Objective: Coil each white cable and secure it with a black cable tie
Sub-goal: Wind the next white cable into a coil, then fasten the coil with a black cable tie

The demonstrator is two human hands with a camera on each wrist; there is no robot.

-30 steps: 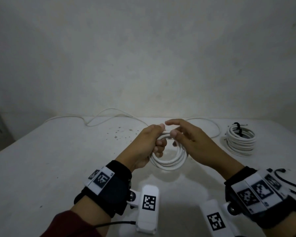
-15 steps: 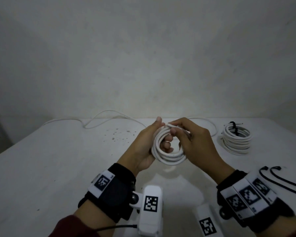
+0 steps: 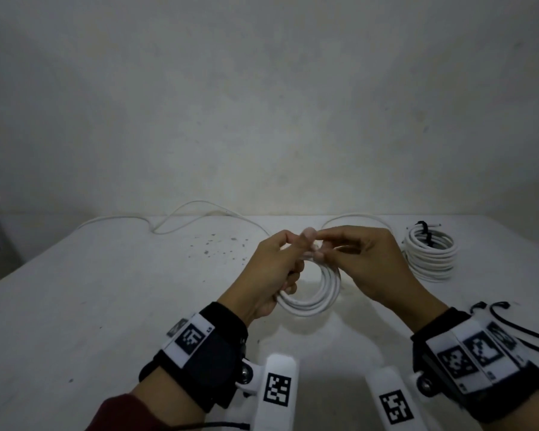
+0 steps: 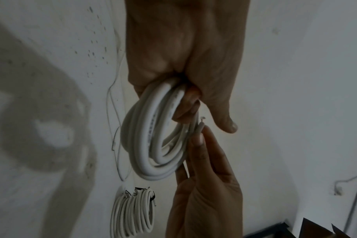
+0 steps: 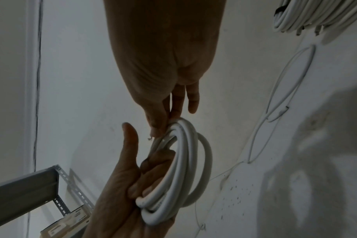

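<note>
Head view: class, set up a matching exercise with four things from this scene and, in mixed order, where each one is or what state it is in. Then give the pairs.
Things
1. left hand
2. right hand
3. tied coils
4. loose black ties

Places or states
A. lying on the table by the right wrist
B. grips the untied coil in curled fingers
C. resting at the table's far right, bound in black
D. pinches the cable end at the coil's top

Pairs: 1-B, 2-D, 3-C, 4-A
</note>
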